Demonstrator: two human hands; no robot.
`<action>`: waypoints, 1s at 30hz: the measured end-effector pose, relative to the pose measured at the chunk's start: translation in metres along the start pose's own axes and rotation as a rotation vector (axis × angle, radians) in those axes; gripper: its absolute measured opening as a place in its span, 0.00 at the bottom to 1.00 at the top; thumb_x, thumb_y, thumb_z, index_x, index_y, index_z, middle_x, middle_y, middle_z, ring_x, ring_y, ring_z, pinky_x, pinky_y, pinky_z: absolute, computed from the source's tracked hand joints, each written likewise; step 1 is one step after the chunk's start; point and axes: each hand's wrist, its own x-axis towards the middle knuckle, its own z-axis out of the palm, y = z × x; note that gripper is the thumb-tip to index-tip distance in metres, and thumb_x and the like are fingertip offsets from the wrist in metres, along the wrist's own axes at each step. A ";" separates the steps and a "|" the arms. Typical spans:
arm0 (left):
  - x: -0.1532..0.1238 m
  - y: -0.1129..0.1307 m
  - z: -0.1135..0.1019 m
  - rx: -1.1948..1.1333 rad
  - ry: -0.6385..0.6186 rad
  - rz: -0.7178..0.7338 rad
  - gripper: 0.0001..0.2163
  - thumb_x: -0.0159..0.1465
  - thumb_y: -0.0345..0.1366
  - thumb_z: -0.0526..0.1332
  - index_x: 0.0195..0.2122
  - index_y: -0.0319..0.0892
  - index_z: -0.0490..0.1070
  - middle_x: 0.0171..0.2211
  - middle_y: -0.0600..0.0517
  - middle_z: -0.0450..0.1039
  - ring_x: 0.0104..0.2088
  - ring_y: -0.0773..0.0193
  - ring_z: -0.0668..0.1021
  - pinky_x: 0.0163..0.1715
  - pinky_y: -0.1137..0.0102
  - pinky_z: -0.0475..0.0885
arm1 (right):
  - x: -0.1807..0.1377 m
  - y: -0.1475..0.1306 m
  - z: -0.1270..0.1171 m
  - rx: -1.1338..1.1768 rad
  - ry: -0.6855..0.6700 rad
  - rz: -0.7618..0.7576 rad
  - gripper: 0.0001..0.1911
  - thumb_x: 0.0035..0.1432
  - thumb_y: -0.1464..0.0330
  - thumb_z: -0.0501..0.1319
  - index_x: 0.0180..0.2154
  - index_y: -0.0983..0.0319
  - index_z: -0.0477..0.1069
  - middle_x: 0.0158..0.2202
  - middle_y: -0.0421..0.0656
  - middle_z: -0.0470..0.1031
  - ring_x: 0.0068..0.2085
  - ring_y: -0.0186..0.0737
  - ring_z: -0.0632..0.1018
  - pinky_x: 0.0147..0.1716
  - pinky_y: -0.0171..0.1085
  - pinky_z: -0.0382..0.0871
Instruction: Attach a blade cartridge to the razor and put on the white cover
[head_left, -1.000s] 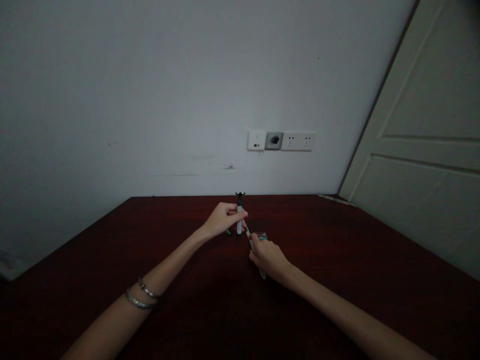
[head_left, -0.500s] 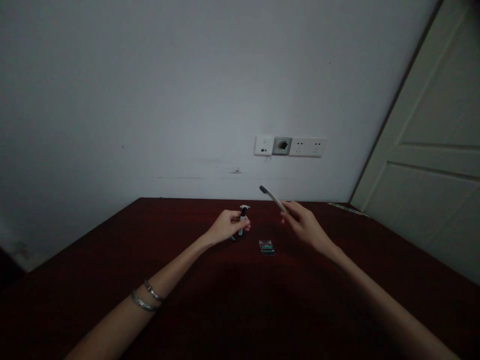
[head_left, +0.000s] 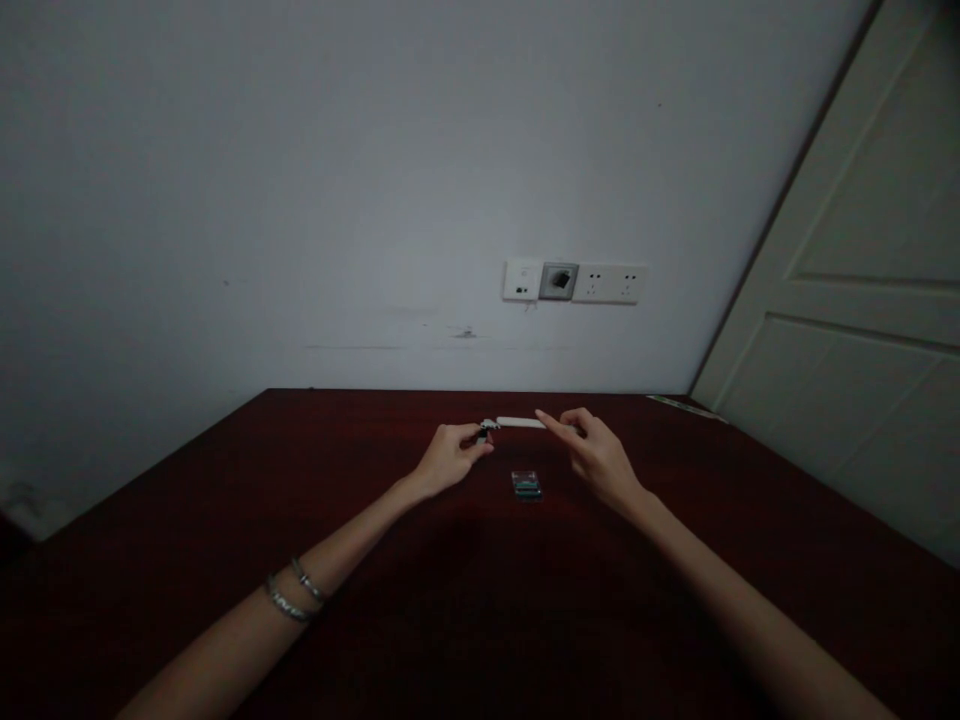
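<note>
My left hand [head_left: 448, 458] is closed around a razor [head_left: 484, 434] with a dark neck and a small white T-shaped head that sticks up above the fingers. The rest of its handle is hidden in the hand. My right hand [head_left: 598, 452] grips a white toothbrush [head_left: 520, 423], with the index finger stretched along it. The pale handle end points left and comes up close to the razor head; whether the two touch I cannot tell. The brush's dark head is out of sight at the right hand. On the table between the hands lies a small clear case [head_left: 526, 486] with green strips inside.
The dark red table [head_left: 450, 610] reaches back to a white wall [head_left: 375, 200]. Sockets and switches [head_left: 574, 282] are fixed on the wall. A thin flat strip [head_left: 686, 407] lies at the back right edge, near a pale door [head_left: 847, 340].
The toothbrush has turned from slanting up with its dark head showing to lying level, handle end towards the razor. The razor has tilted, so less of its handle shows. The view has shifted slightly.
</note>
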 end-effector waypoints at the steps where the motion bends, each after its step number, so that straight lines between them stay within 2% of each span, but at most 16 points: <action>1: 0.000 0.001 -0.001 0.010 0.008 0.002 0.06 0.55 0.34 0.59 0.28 0.37 0.73 0.27 0.52 0.73 0.29 0.66 0.73 0.31 0.73 0.66 | -0.002 0.002 0.001 -0.010 0.014 0.011 0.33 0.53 0.81 0.46 0.58 0.52 0.57 0.41 0.46 0.64 0.38 0.40 0.67 0.38 0.39 0.64; 5: -0.001 0.003 0.002 0.064 -0.001 -0.003 0.07 0.55 0.35 0.59 0.28 0.36 0.73 0.25 0.52 0.73 0.26 0.67 0.72 0.28 0.74 0.65 | -0.002 -0.008 0.000 0.018 0.091 0.038 0.32 0.54 0.81 0.46 0.59 0.53 0.56 0.41 0.47 0.64 0.38 0.39 0.67 0.38 0.38 0.64; 7: -0.003 0.005 0.005 0.057 -0.016 -0.011 0.07 0.55 0.35 0.59 0.28 0.36 0.72 0.25 0.52 0.72 0.26 0.67 0.72 0.28 0.74 0.65 | -0.002 -0.013 0.003 0.014 0.132 0.002 0.32 0.54 0.80 0.46 0.59 0.52 0.56 0.40 0.46 0.64 0.37 0.39 0.67 0.38 0.38 0.63; 14: -0.006 0.010 0.011 -0.074 -0.034 -0.031 0.07 0.56 0.34 0.58 0.25 0.36 0.70 0.23 0.51 0.71 0.25 0.68 0.73 0.28 0.73 0.67 | -0.012 0.007 0.012 -0.061 0.330 -0.068 0.31 0.51 0.82 0.47 0.55 0.56 0.63 0.37 0.46 0.65 0.33 0.38 0.67 0.33 0.37 0.63; 19: -0.009 0.013 0.018 -0.228 -0.044 -0.137 0.06 0.54 0.34 0.60 0.25 0.36 0.68 0.21 0.52 0.70 0.23 0.67 0.74 0.26 0.72 0.70 | -0.009 -0.006 0.012 -0.040 0.356 -0.071 0.30 0.54 0.81 0.48 0.55 0.54 0.62 0.37 0.46 0.65 0.33 0.37 0.67 0.33 0.36 0.63; 26: -0.006 0.016 0.017 -0.409 -0.070 -0.235 0.10 0.53 0.38 0.62 0.26 0.35 0.67 0.20 0.51 0.71 0.20 0.66 0.75 0.21 0.72 0.72 | -0.013 0.010 0.016 -0.131 0.372 -0.005 0.29 0.53 0.81 0.48 0.54 0.56 0.64 0.36 0.46 0.66 0.31 0.35 0.67 0.31 0.34 0.63; 30: -0.009 0.018 0.021 -0.455 -0.087 -0.259 0.12 0.52 0.40 0.64 0.25 0.35 0.66 0.19 0.51 0.71 0.19 0.66 0.75 0.19 0.72 0.71 | -0.009 -0.003 0.015 -0.165 0.332 -0.013 0.29 0.54 0.80 0.49 0.56 0.53 0.61 0.37 0.45 0.66 0.31 0.34 0.68 0.30 0.33 0.63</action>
